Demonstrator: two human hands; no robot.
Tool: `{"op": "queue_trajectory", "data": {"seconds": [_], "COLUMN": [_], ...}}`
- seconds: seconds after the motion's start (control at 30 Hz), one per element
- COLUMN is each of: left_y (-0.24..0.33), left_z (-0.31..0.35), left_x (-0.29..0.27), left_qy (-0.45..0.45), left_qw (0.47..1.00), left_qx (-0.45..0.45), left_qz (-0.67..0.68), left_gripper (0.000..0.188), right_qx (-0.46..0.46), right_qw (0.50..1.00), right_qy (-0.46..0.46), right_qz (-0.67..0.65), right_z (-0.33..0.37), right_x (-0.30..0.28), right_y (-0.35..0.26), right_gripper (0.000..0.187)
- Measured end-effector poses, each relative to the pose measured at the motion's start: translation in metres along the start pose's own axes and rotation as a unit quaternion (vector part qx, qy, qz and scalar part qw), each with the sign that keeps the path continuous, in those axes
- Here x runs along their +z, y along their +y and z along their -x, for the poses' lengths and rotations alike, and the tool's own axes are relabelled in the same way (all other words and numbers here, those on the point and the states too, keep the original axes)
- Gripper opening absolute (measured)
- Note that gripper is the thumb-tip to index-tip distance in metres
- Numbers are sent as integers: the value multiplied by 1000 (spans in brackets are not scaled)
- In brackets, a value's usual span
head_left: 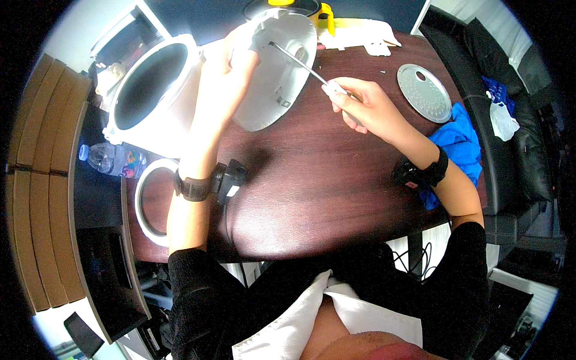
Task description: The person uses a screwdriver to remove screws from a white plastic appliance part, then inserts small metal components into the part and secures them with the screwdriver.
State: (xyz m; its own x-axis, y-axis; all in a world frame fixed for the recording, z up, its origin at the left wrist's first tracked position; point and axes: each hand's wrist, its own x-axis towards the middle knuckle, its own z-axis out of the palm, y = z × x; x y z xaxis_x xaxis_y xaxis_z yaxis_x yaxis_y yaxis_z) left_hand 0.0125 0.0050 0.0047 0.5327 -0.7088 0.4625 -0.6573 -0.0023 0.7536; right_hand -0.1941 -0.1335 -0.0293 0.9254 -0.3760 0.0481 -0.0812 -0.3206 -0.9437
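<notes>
At the back of the table, my left hand (233, 78) grips the upper left edge of a white curved plastic cover (279, 84), tilted so its hollow inner side shows. My right hand (366, 105) is closed round the handle of a screwdriver (300, 63). The long metal shaft points up and left into the cover, with its tip at the inner surface near my left hand. Whether the tip sits in a screw is too small to tell. Left of my left forearm stands a white round appliance body (180, 123) with a dark opening.
On the brown table (300, 198) lie a white ring (140, 204), a perforated metal disc (423, 93), a blue cloth (461, 141) and a white crumpled sheet (360, 35). A yellow-handled container (327, 18) stands at the back. A plastic bottle (115, 159) is at the left; a black sofa (522, 150) is right.
</notes>
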Motion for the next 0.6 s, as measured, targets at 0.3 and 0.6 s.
{"op": "queue_trajectory", "data": {"seconds": [0.3,0.6], "left_y": [-3,7], "left_z": [0,-4], "left_x": [1,-10], "left_qy": [19,-20], "left_qw": [1000,999], "left_qx": [9,34], "left_qz": [-15,-23], "left_gripper": [52,45], "right_qx": [-76,84], "right_qw": [980,994], "right_qy": [81,-75], "right_qz": [165,-2], "right_z": [-7,-14], "right_x": [4,-22], "right_y": [0,2], "right_gripper": [29,36]}}
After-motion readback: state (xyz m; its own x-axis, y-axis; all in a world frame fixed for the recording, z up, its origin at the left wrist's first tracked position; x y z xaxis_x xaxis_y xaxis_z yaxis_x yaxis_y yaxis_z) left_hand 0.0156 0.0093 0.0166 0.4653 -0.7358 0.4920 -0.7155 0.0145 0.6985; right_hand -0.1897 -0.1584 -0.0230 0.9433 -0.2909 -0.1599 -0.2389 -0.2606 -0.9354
